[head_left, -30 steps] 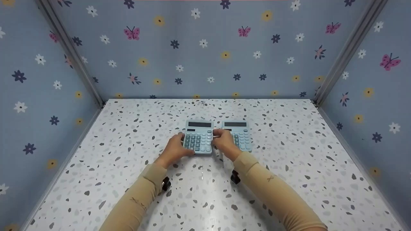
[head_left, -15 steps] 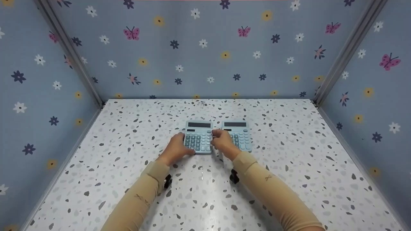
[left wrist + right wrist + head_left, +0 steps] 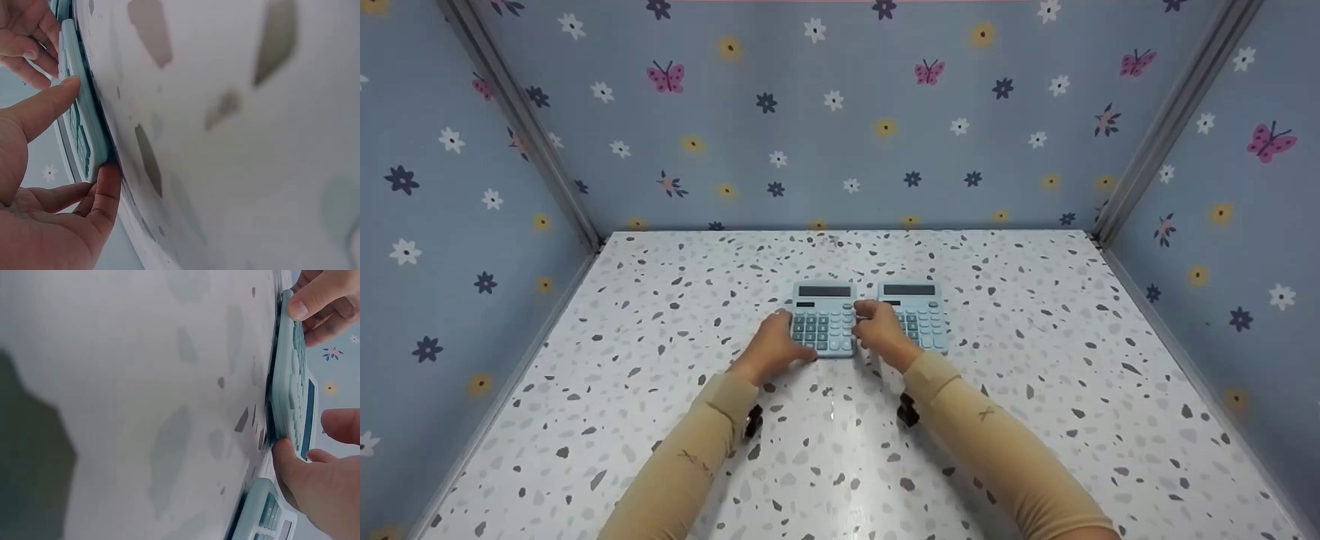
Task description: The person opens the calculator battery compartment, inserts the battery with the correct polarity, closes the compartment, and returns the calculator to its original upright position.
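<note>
Two light-blue calculators lie side by side on the speckled table in the head view. The left calculator (image 3: pixel 823 319) has both hands at it. My left hand (image 3: pixel 771 346) grips its near left corner, thumb on the near edge and fingers along the left side, as the left wrist view shows. My right hand (image 3: pixel 883 330) holds its right edge with bent fingers; one finger (image 3: pixel 344 426) stands off above the face in the right wrist view. The right calculator (image 3: pixel 931 322) lies flat, partly hidden behind the right hand. Whether the left calculator is lifted, I cannot tell.
The white speckled table (image 3: pixel 832 442) is enclosed by a flowered back wall (image 3: pixel 840 112) and flowered side walls. Metal posts (image 3: pixel 521 124) stand at the back corners. A narrow gap separates the calculators.
My right hand has shifted very slightly left, and the left calculator's right edge with it. My left hand keeps its hold. The right calculator stays in place.
</note>
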{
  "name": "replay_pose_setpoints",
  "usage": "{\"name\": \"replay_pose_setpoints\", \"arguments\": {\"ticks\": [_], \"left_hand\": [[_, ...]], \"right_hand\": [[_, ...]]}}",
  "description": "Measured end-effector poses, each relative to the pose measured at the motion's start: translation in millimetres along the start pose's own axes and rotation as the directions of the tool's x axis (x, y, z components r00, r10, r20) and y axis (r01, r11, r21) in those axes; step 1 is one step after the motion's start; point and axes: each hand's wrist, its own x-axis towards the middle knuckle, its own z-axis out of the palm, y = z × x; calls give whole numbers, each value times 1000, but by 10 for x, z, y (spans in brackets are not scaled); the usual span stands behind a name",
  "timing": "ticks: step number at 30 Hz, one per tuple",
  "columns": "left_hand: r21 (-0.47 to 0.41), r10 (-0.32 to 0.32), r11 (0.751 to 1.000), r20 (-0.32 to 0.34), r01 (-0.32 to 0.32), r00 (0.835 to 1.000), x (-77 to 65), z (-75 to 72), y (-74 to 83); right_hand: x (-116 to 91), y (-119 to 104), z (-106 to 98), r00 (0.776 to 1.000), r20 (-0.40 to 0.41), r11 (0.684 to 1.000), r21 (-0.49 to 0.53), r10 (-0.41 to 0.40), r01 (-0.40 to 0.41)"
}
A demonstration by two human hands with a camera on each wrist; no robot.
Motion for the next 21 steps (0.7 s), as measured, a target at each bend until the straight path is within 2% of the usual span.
{"name": "replay_pose_setpoints", "arguments": {"ticks": [7,10,14,21], "left_hand": [[-44,33,998,10,-33,999,43,-53,18],[-9,43,999,0,-43,999,54,-106,40],[55,55,997,-12,-55,998,47,-177,77],[153,119,982,-37,-112,992,-2,-271,158]], "right_hand": [[-6,-38,-109,999,-10,999,-7,-34,33],[-17,-53,-197,998,-21,999,-14,-51,51],[-52,-83,-332,992,-32,993,-14,-118,118],[-177,-121,-624,964,-52,965,-43,-262,260]]}}
